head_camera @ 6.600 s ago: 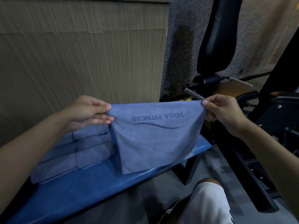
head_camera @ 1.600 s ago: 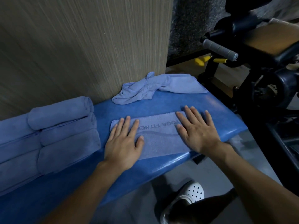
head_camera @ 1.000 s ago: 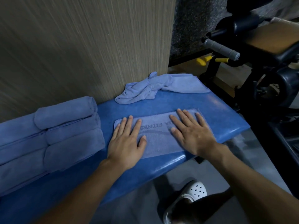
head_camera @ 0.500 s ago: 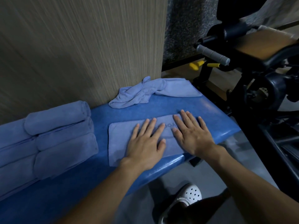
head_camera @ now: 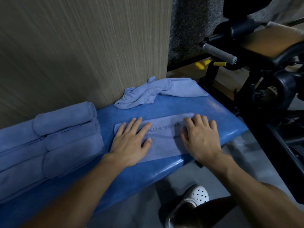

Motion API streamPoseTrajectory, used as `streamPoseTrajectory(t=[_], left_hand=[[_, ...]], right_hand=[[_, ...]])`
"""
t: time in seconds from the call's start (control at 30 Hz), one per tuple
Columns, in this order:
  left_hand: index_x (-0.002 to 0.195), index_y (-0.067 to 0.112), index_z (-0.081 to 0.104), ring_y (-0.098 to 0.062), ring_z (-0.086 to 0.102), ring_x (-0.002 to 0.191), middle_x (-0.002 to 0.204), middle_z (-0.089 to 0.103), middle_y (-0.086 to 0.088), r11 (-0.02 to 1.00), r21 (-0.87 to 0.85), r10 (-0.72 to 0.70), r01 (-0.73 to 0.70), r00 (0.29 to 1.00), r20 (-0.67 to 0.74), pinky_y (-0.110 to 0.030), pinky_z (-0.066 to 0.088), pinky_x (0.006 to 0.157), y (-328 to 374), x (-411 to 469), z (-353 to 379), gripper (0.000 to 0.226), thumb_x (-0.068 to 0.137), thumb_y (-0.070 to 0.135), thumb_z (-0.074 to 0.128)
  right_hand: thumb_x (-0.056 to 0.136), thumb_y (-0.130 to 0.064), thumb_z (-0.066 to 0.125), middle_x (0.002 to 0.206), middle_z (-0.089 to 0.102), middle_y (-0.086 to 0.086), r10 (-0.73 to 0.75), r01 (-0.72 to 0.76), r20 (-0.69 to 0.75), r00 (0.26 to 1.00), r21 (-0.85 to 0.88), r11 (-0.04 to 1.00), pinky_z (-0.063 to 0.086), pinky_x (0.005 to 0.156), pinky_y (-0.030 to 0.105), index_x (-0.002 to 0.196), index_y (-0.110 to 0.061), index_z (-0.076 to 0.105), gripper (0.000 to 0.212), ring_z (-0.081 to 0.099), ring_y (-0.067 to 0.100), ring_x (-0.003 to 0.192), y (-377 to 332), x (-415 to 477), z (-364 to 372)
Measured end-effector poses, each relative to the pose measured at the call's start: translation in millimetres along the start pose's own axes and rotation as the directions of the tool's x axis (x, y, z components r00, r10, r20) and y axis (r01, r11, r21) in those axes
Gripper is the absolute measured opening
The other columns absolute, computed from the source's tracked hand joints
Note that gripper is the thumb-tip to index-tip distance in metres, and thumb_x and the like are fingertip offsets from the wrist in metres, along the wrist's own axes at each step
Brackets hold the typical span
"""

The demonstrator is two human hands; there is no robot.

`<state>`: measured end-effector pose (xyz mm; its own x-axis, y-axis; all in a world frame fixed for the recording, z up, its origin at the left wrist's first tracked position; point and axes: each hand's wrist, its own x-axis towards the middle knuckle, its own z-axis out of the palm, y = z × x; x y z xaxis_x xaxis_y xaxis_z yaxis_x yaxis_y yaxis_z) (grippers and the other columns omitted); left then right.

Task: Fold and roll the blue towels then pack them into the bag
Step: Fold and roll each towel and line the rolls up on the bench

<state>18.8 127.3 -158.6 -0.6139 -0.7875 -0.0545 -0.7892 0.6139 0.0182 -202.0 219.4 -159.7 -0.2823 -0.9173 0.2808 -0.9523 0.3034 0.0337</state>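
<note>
A folded blue towel (head_camera: 164, 139) with grey "YOGA FITNESS" lettering lies flat as a long strip near the front edge of the blue padded bench (head_camera: 164, 170). My left hand (head_camera: 130, 143) presses flat on its left end, fingers straight. My right hand (head_camera: 200, 137) rests on its right end with the fingers bent at the towel's far edge. Several rolled blue towels (head_camera: 65, 139) are stacked at the left of the bench. A crumpled blue towel (head_camera: 153, 92) lies at the back by the wall. No bag is in view.
A wood-grain wall panel (head_camera: 82, 55) rises right behind the bench. Black gym equipment (head_camera: 266, 89) with a grey-gripped handle (head_camera: 218, 53) stands close on the right. My foot in a white perforated clog (head_camera: 195, 196) is on the grey floor below the bench edge.
My left hand slid from the towel's middle back to its left end, and my right hand moved to the right end, uncovering the lettering. Its fingers now bend at the far edge.
</note>
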Motion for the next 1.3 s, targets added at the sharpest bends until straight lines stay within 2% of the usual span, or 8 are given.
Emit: streamPoseTrajectory(t=[0.23,0.37,0.5,0.67,0.77,0.93,1.17,1.3], left_hand=[[0.129,0.029,0.045,-0.026,0.050,0.111,0.122,0.052,-0.005,0.965,0.262,-0.048,0.024,0.995,0.086,-0.043,0.034,0.094,11,-19,-28,0.056,0.094,0.057,0.010],[0.137,0.020,0.046,-0.025,0.033,0.138,0.151,0.034,-0.006,0.989,0.092,0.117,-0.118,0.993,0.018,-0.039,0.029,0.108,11,-8,-33,0.046,0.100,0.044,0.033],[0.157,0.021,0.012,-0.012,0.003,0.151,0.165,0.005,0.003,0.965,0.028,0.258,-0.262,0.961,0.104,-0.032,0.013,0.119,12,-3,-19,0.070,0.093,0.048,0.003],[0.149,0.018,0.028,-0.025,0.035,0.134,0.151,0.033,-0.006,0.967,0.209,0.126,-0.148,0.985,0.116,-0.040,0.036,0.101,24,-25,-25,0.075,0.089,0.056,0.004],[0.127,0.020,0.051,-0.024,0.049,0.113,0.122,0.050,-0.002,0.992,0.076,0.098,-0.100,0.995,0.033,-0.040,0.043,0.089,18,-27,-28,0.052,0.095,0.051,0.024],[0.116,0.005,0.056,-0.028,0.054,0.110,0.117,0.054,-0.011,0.833,-0.487,-0.291,0.264,0.957,0.020,-0.045,0.047,0.092,-12,15,-26,0.036,0.096,0.035,0.054],[0.068,0.012,0.046,-0.036,0.061,0.083,0.076,0.060,-0.013,0.702,-0.586,-0.408,0.404,0.903,0.135,-0.033,0.041,0.056,-20,73,-21,0.038,0.083,0.036,0.071],[0.072,0.004,0.052,-0.022,0.049,0.063,0.062,0.047,0.000,0.627,-0.629,-0.412,0.460,0.881,0.233,-0.028,0.031,0.052,-23,86,-19,0.033,0.077,0.028,0.075]], right_hand=[[0.096,-0.050,0.027,0.125,0.059,-0.003,-0.175,0.160,0.087,0.981,0.152,0.975,0.030,0.095,0.039,0.119,-0.024,0.060,0.049,0.053,0.021,0.115,-7,-3,6],[0.093,-0.046,0.033,0.121,0.058,-0.001,-0.152,0.144,0.038,0.988,0.153,0.978,0.033,0.092,0.041,0.112,-0.023,0.062,0.041,0.053,0.024,0.113,-13,2,9],[0.092,-0.046,0.028,0.108,0.058,0.002,-0.050,0.043,0.056,0.997,0.121,0.992,0.038,0.081,0.041,0.106,-0.021,0.064,0.046,0.054,0.025,0.098,-11,3,7],[0.094,-0.043,0.026,0.142,0.050,-0.005,-0.231,0.168,0.146,0.962,0.351,0.921,0.025,0.107,0.038,0.131,-0.021,0.055,0.052,0.043,0.015,0.132,-19,18,9],[0.096,-0.020,0.043,0.154,0.035,-0.008,-0.326,0.205,0.181,0.928,0.484,0.851,0.013,0.115,0.038,0.139,-0.024,0.050,0.044,0.024,0.012,0.145,-29,26,12],[0.093,-0.037,0.055,0.127,0.051,0.010,0.096,-0.172,0.200,0.975,0.404,0.899,0.031,0.096,0.045,0.134,-0.015,0.046,0.047,0.044,0.033,0.119,-37,42,3],[0.085,-0.044,0.066,0.097,0.055,0.002,0.215,-0.370,0.371,0.903,0.424,0.827,0.027,0.083,0.039,0.096,-0.015,0.046,0.036,0.053,0.028,0.103,-38,63,9],[0.082,-0.036,0.069,0.073,0.048,-0.006,0.223,-0.438,0.456,0.861,0.446,0.781,0.022,0.077,0.035,0.071,-0.020,0.040,0.035,0.050,0.022,0.082,-38,72,6]])
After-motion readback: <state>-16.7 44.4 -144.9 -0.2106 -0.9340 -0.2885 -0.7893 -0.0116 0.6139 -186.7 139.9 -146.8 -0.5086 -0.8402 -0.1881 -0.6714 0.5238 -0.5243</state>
